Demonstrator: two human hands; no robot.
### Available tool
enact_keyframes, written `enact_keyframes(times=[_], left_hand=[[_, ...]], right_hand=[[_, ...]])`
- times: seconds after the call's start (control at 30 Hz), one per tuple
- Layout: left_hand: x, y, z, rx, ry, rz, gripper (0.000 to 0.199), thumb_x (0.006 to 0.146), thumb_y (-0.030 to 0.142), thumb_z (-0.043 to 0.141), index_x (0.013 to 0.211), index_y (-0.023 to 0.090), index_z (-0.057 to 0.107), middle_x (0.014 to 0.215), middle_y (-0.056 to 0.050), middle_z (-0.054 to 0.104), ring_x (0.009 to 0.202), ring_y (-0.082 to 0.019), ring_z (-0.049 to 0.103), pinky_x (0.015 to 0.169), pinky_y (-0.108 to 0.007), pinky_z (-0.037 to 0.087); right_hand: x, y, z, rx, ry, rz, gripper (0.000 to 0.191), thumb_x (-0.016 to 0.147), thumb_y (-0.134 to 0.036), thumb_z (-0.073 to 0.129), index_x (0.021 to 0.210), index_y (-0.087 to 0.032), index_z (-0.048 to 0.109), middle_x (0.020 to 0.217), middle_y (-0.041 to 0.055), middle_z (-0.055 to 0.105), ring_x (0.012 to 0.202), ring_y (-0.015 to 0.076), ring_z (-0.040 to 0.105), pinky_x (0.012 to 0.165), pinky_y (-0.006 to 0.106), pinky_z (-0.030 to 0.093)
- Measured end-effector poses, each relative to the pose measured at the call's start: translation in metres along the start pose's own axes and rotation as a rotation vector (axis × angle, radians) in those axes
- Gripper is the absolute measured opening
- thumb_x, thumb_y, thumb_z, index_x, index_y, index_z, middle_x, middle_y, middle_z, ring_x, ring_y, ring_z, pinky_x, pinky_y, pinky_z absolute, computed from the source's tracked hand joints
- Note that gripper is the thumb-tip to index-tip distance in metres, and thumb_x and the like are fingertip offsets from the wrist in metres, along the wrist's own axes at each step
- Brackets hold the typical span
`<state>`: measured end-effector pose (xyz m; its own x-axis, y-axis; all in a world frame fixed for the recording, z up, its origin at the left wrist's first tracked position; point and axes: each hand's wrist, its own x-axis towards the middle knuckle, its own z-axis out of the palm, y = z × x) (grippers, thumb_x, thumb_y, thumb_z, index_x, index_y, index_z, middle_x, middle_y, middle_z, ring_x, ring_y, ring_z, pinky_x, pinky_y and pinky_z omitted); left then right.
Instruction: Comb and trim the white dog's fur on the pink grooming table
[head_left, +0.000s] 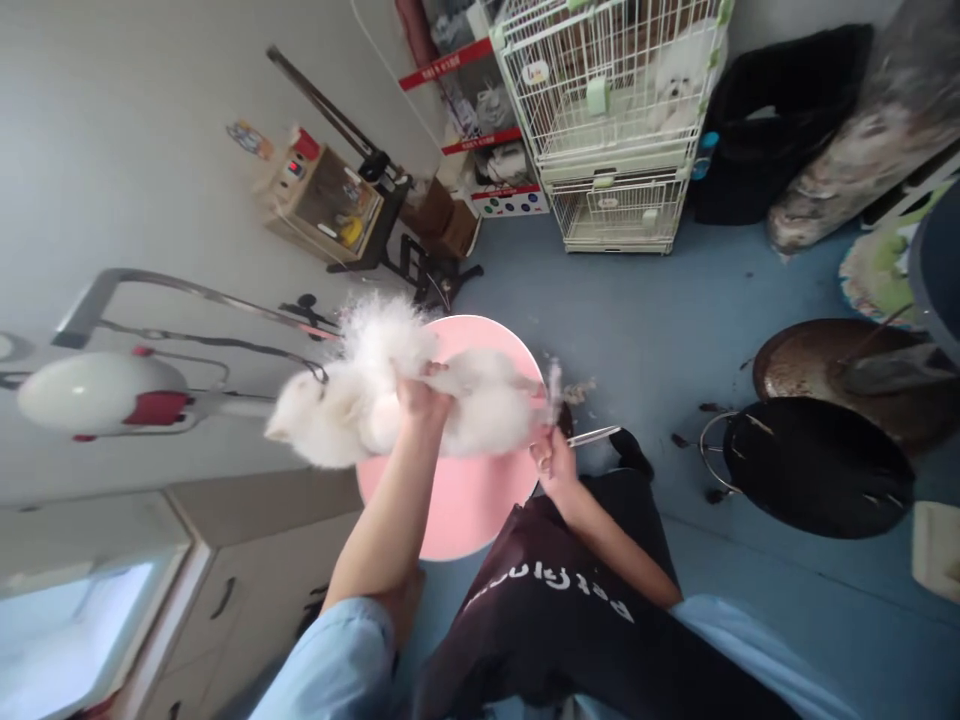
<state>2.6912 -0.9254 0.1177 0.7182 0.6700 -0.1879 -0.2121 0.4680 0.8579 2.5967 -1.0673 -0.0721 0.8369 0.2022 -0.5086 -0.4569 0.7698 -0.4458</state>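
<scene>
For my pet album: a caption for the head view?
Left hand holds white dog on pink table; right hand holds scissors.

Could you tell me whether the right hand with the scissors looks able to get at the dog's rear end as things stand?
Probably yes: the right hand sits beside the dog, and nothing blocks it.

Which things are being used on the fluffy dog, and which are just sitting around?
In use: left hand holding white dog; right hand with scissors; pink round table.
Sitting around: wire cages, black stool, dryer.
</scene>
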Motion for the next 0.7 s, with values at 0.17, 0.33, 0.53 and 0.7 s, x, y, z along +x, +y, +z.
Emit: enact_keyframes(times=[0.17,0.33,0.53,0.7], left_hand=[[-0.003,0.005,-0.001,-0.008,-0.022,-0.023,0.057,0.107,0.05,0.03,0.059,0.02,0.035,0.049,0.003,0.033,0.045,-0.011,0.04,0.054,-0.023,0.043],[-0.014,0.015,0.001,-0.032,-0.02,-0.034,0.055,0.109,0.043,0.027,0.06,0.02,0.033,0.047,0.003,0.035,0.045,-0.01,0.041,0.054,-0.022,0.043],[-0.014,0.013,-0.006,-0.075,-0.008,-0.015,0.054,0.109,0.039,0.029,0.058,0.02,0.034,0.045,0.003,0.034,0.042,-0.011,0.038,0.051,-0.023,0.042],[-0.008,0.013,-0.02,-0.052,-0.06,0.029,0.053,0.105,0.038,0.041,0.057,0.019,0.036,0.045,0.003,0.035,0.042,-0.011,0.04,0.051,-0.024,0.044]], right_hand=[[0.0,0.021,0.013,-0.14,0.072,0.041,0.047,0.079,-0.063,0.064,0.065,-0.025,0.04,0.04,-0.0093,0.035,0.036,0.0085,0.03,0.038,0.023,0.022],[-0.018,0.028,0.019,-0.025,-0.154,0.104,0.05,0.073,-0.061,0.071,0.061,-0.024,0.039,0.04,-0.0092,0.032,0.038,0.0074,0.03,0.04,0.024,0.023],[-0.016,0.005,-0.004,0.051,-0.222,0.11,0.049,0.072,-0.063,0.075,0.069,-0.024,0.047,0.039,-0.0112,0.03,0.039,0.0083,0.027,0.047,0.026,0.032],[-0.014,0.013,-0.003,0.163,-0.278,0.173,0.044,0.075,-0.059,0.078,0.073,-0.024,0.051,0.039,-0.0125,0.029,0.038,0.0086,0.027,0.055,0.028,0.045]])
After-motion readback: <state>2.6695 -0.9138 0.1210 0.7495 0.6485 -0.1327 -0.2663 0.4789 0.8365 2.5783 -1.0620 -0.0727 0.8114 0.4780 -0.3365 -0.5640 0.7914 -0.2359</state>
